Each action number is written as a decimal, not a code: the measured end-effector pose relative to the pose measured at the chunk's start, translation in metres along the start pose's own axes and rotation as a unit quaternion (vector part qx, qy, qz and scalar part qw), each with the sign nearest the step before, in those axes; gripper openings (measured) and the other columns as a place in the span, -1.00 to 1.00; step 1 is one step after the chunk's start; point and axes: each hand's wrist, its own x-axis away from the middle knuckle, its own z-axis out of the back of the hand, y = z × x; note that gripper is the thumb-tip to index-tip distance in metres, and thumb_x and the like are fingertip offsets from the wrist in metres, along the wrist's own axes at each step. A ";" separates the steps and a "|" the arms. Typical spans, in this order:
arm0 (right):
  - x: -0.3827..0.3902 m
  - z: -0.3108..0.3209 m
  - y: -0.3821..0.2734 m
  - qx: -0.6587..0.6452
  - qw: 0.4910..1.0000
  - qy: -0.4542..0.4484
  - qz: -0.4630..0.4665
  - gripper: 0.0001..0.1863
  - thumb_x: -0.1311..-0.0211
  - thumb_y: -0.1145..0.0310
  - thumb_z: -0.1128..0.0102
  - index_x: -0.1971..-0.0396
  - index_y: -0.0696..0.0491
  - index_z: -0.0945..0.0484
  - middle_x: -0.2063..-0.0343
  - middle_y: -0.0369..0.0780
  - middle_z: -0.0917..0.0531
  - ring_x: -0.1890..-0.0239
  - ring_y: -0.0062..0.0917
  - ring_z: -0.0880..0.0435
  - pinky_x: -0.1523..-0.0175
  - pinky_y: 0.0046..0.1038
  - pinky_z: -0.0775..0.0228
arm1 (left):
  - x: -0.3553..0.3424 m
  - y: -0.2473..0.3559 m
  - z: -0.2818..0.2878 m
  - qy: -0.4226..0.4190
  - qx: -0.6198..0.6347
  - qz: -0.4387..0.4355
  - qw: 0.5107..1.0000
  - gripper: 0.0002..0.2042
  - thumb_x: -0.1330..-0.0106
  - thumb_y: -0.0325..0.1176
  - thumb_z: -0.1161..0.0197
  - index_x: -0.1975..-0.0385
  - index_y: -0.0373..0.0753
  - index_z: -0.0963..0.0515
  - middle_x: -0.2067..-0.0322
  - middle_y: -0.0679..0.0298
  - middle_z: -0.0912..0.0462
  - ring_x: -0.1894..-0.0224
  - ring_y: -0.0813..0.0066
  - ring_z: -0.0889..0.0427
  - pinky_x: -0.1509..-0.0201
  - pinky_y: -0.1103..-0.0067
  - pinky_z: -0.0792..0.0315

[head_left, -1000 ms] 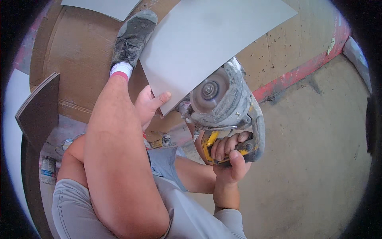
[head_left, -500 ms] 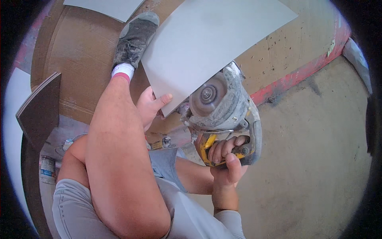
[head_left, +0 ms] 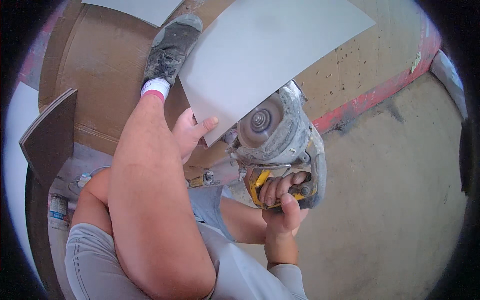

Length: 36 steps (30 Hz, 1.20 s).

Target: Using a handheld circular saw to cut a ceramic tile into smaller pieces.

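Left fingers [head_left: 206,126] — panel [head_left: 265,57]; right fingers [head_left: 272,192] — saw [head_left: 288,140]

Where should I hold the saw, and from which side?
Grip the saw by its loop handle, best from the near side, fingers through the opening, as the right hand has it. The loop is open and sits at the near end, while the round disc is at the far end beside the panel; it looks blurred, so I'd keep fingers away.
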 end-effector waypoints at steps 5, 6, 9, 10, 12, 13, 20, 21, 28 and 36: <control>0.005 0.002 0.019 0.001 1.000 0.012 -0.014 -0.57 -0.17 0.37 -0.23 0.02 0.03 -0.25 0.50 -0.29 -0.36 0.60 -0.53 -0.38 0.46 -0.39 -0.33 | 0.000 -0.007 0.014 0.000 0.012 0.001 1.000 -0.44 -0.35 -0.13 -0.42 -0.17 -0.36 -0.38 -0.01 0.18 -0.62 -0.03 0.44 -0.61 -0.04 0.46 -0.54; 0.006 0.002 0.024 0.005 1.000 0.011 -0.012 -0.56 -0.16 0.36 -0.23 0.02 0.02 -0.25 0.50 -0.29 -0.36 0.59 -0.53 -0.38 0.46 -0.39 -0.34 | 0.000 -0.009 0.019 0.009 0.012 0.030 0.999 -0.44 -0.36 -0.15 -0.42 -0.17 -0.37 -0.38 -0.02 0.17 -0.61 -0.05 0.43 -0.60 -0.08 0.45 -0.52; 0.011 0.000 0.045 0.012 1.000 0.010 -0.008 -0.55 -0.17 0.34 -0.25 0.01 0.02 -0.25 0.50 -0.30 -0.36 0.59 -0.53 -0.38 0.45 -0.39 -0.34 | -0.003 -0.021 0.033 0.009 0.015 0.026 1.000 -0.44 -0.35 -0.15 -0.43 -0.17 -0.36 -0.38 -0.02 0.17 -0.61 -0.05 0.44 -0.60 -0.05 0.46 -0.52; 0.013 -0.001 0.052 0.013 1.000 0.010 -0.007 -0.55 -0.17 0.34 -0.25 0.01 0.02 -0.25 0.50 -0.30 -0.36 0.59 -0.53 -0.38 0.45 -0.40 -0.34 | -0.003 -0.025 0.039 0.001 0.017 -0.006 1.000 -0.43 -0.34 -0.13 -0.43 -0.17 -0.35 -0.39 -0.01 0.18 -0.62 -0.02 0.46 -0.61 0.02 0.47 -0.54; 0.017 -0.004 0.069 0.020 1.000 0.011 -0.004 -0.55 -0.17 0.33 -0.25 0.01 0.01 -0.25 0.51 -0.30 -0.36 0.58 -0.53 -0.38 0.44 -0.40 -0.34 | -0.002 -0.032 0.053 0.004 0.019 0.008 1.000 -0.43 -0.33 -0.11 -0.43 -0.17 -0.34 -0.39 0.00 0.18 -0.62 0.00 0.46 -0.61 0.06 0.48 -0.55; 0.019 -0.006 0.078 0.025 1.000 0.012 -0.001 -0.55 -0.18 0.32 -0.25 0.01 0.01 -0.25 0.51 -0.30 -0.35 0.58 -0.53 -0.38 0.44 -0.40 -0.34 | -0.002 -0.035 0.061 0.007 0.020 0.024 0.999 -0.42 -0.33 -0.10 -0.44 -0.17 -0.34 -0.40 0.01 0.18 -0.62 0.01 0.47 -0.61 0.09 0.49 -0.55; 0.033 -0.020 0.121 0.025 1.000 0.013 0.004 -0.55 -0.18 0.33 -0.26 0.02 0.00 -0.24 0.49 -0.30 -0.38 0.56 -0.53 -0.40 0.42 -0.41 -0.35 | 0.000 -0.046 0.105 0.007 0.005 0.011 1.000 -0.44 -0.33 -0.11 -0.44 -0.15 -0.33 -0.42 0.04 0.21 -0.62 0.04 0.47 -0.60 0.09 0.49 -0.54; 0.036 -0.017 0.122 0.018 1.000 0.001 0.001 -0.54 -0.19 0.33 -0.29 -0.01 -0.01 -0.25 0.48 -0.28 -0.41 0.52 -0.49 -0.42 0.36 -0.37 -0.37 | 0.001 -0.046 0.106 0.010 0.000 0.014 1.000 -0.45 -0.33 -0.11 -0.44 -0.15 -0.33 -0.42 0.06 0.22 -0.62 0.05 0.48 -0.60 0.10 0.50 -0.54; 0.025 0.005 0.065 -0.002 1.000 -0.001 -0.002 -0.55 -0.20 0.33 -0.27 -0.01 -0.01 -0.25 0.46 -0.30 -0.39 0.55 -0.52 -0.41 0.42 -0.41 -0.36 | -0.005 -0.035 0.044 0.002 0.012 0.016 1.000 -0.44 -0.31 -0.11 -0.46 -0.13 -0.35 -0.42 0.06 0.21 -0.63 0.06 0.47 -0.62 0.10 0.51 -0.54; 0.025 0.006 0.056 0.004 1.000 -0.020 0.010 -0.56 -0.22 0.33 -0.26 0.00 -0.01 -0.25 0.48 -0.31 -0.39 0.55 -0.54 -0.40 0.42 -0.41 -0.36 | -0.001 -0.025 0.028 0.016 0.015 -0.001 1.000 -0.44 -0.32 -0.12 -0.46 -0.13 -0.37 -0.42 0.04 0.19 -0.63 0.02 0.47 -0.61 0.01 0.48 -0.53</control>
